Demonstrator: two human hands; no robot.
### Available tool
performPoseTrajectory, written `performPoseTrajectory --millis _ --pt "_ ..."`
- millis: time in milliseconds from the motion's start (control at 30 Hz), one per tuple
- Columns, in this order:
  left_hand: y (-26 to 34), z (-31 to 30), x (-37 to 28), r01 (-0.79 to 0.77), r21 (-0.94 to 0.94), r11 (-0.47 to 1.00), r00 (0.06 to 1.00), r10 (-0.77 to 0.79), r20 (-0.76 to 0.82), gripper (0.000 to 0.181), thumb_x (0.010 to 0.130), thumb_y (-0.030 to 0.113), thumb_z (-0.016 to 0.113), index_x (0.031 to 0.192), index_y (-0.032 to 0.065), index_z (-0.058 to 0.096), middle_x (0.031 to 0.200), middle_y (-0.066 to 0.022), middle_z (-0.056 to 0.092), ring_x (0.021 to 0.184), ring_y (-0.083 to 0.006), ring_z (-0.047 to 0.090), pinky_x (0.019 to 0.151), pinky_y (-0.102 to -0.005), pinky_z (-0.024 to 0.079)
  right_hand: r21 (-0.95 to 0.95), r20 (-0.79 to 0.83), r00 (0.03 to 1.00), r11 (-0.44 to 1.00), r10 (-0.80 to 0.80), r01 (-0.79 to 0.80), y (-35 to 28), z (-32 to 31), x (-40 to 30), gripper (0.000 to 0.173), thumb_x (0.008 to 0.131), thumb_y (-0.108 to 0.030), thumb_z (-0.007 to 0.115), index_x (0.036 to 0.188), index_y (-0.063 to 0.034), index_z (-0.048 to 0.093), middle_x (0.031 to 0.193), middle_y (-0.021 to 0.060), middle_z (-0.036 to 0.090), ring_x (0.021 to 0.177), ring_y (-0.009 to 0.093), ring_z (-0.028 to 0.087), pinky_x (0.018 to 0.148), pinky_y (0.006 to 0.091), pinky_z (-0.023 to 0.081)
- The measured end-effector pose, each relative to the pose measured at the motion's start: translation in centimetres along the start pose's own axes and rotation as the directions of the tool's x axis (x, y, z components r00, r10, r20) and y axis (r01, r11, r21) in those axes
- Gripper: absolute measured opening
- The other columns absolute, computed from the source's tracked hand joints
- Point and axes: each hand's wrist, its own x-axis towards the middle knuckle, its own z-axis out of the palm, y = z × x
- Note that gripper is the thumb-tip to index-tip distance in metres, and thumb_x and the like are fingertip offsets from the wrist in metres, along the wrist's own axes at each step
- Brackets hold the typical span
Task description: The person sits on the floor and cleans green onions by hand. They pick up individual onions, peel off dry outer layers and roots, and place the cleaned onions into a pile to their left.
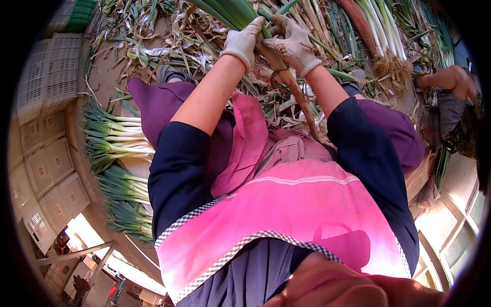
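Note:
My gloved left hand [242, 43] is closed around the green leaves of a long green onion [238, 17] at the top of the head view, its thumb pointing upward. My gloved right hand [293, 44] grips the same plant from the other side, fingers bent around a leaf beside the stem. Between my hands a brown, dry-looking stalk [291, 82] slants down towards my lap; whether it belongs to the held plant I cannot tell. Stripped dry leaves [184, 38] cover the ground under my hands.
Trimmed green onions [122, 140] lie in bunches at the left, beside stacked plastic crates [50, 153]. Upper right, white-stemmed onions [383, 34] with roots rest by a reddish-brown curved bar [358, 25]. A co-worker's bent arm or leg [441, 76] shows at the right edge.

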Motion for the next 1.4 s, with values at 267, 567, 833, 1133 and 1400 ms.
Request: performPoseTrajectory --millis 267,567,833,1133,1400 --pt "-1.3 0.7 -2.5 0.125 0.0 0.992 0.973 -0.123 0.194 0.03 0.079 0.028 0.067 0.096 0.0038 0.058 0.08 -0.0058 0.057 0.067 -0.0188 0.057 0.059 -0.0372 0.052 0.164 -0.13 0.99 0.986 0.056 -0.034 3.1 -0.7 -3.8 0.054 0.064 -0.016 0.076 0.108 0.0049 0.053 0.094 0.0102 0.063 0.08 0.013 0.06 0.073 0.026 0.049" --pt "-3.5 0.2 -1.8 0.196 0.07 0.978 0.981 -0.196 -0.019 0.038 0.081 0.031 0.065 0.104 0.005 0.05 0.088 -0.0104 0.055 0.076 -0.0252 0.056 0.065 -0.0448 0.051 -0.203 0.106 0.873 0.87 0.476 -0.45 4.1 -8.7 -18.8 0.052 0.066 -0.027 0.066 0.106 0.0038 0.054 0.088 0.0226 0.061 0.08 0.03 0.063 0.073 0.0341 0.047" --pt "1.3 1.5 -2.3 0.105 -0.378 0.92 0.967 -0.006 0.253 0.026 0.082 0.032 0.064 0.091 0.0103 0.053 0.073 -0.0028 0.054 0.067 -0.0184 0.054 0.061 -0.0354 0.049 -0.571 0.128 0.965 0.813 0.23 -0.118 -1.3 -9.1 -13.8 0.055 0.083 -0.038 0.056 0.123 -0.0011 0.045 0.12 0.0174 0.051 0.11 0.031 0.05 0.092 0.0316 0.039" --pt "3.8 0.5 -2.4 -0.072 0.152 0.986 0.993 0.085 -0.085 0.033 0.083 0.032 0.062 0.105 0.0076 0.054 0.094 -0.006 0.056 0.083 -0.018 0.056 0.067 -0.0341 0.051 -0.532 0.05 0.988 0.841 0.146 -0.097 -1.5 -2.0 -11.6 0.044 0.07 -0.042 0.068 0.097 -0.008 0.057 0.078 0.0143 0.063 0.077 0.033 0.061 0.069 0.0404 0.047" --pt "2.1 0.8 -2.5 -0.046 0.01 0.999 0.987 0.044 0.157 0.033 0.085 0.023 0.061 0.113 0.0085 0.052 0.101 -0.0056 0.058 0.088 -0.0188 0.059 0.071 -0.035 0.052 0.15 -0.087 0.996 0.988 -0.011 0.024 -0.7 -0.5 -2.0 0.036 0.077 -0.027 0.069 0.101 -0.0011 0.06 0.09 0.007 0.065 0.082 0.014 0.06 0.078 0.0271 0.046"
